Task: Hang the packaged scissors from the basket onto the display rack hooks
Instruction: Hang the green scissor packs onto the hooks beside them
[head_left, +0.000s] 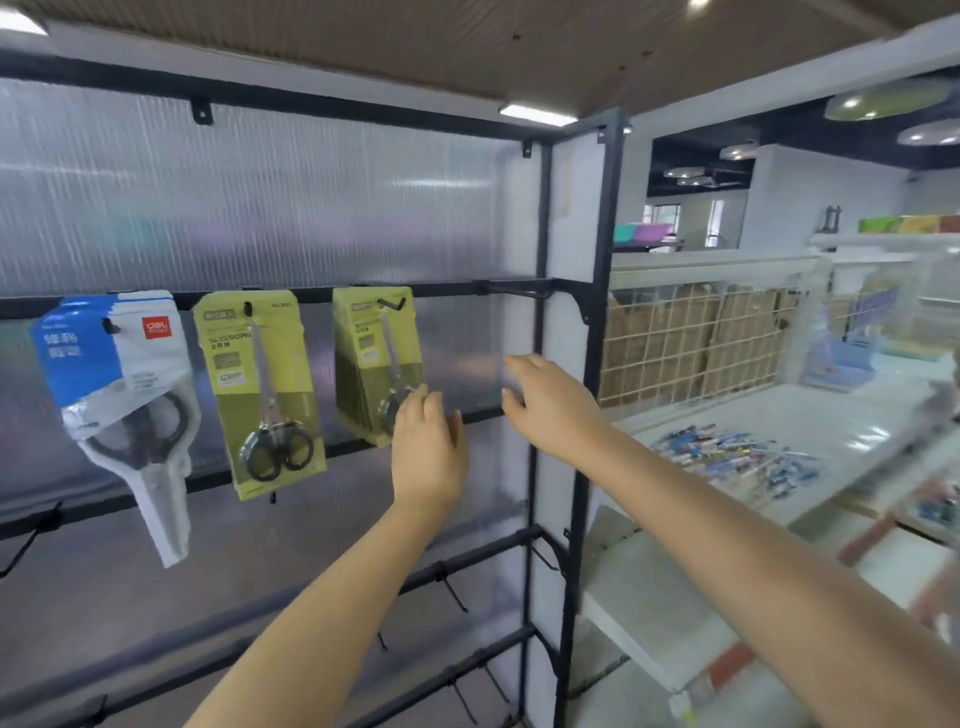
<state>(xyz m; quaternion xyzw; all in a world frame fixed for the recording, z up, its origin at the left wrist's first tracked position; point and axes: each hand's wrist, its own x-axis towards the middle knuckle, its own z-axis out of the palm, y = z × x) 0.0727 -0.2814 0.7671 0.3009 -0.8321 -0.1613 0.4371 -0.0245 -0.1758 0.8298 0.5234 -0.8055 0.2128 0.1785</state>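
A black metal display rack (540, 291) with ribbed translucent backing panels fills the left of the room, under a brown ceiling with bright strip lights. Three packs of scissors hang along its upper rail: a blue-and-white pack (122, 395) at the left, a yellow-green pack (262, 389) in the middle, and a stack of yellow-green packs (376, 364) on the hook to the right. Lower rails carry bare hooks (452, 592). The left hand (428, 452) is raised with relaxed fingers at the bottom edge of that stack, holding nothing; the right hand (550, 400), also loose-fingered and holding nothing, hovers apart from it before the panel. To the right a white counter (810, 410) holds a scatter of small colourful items (727, 452), behind it a wire-grid bin of brown boxes (691, 343)
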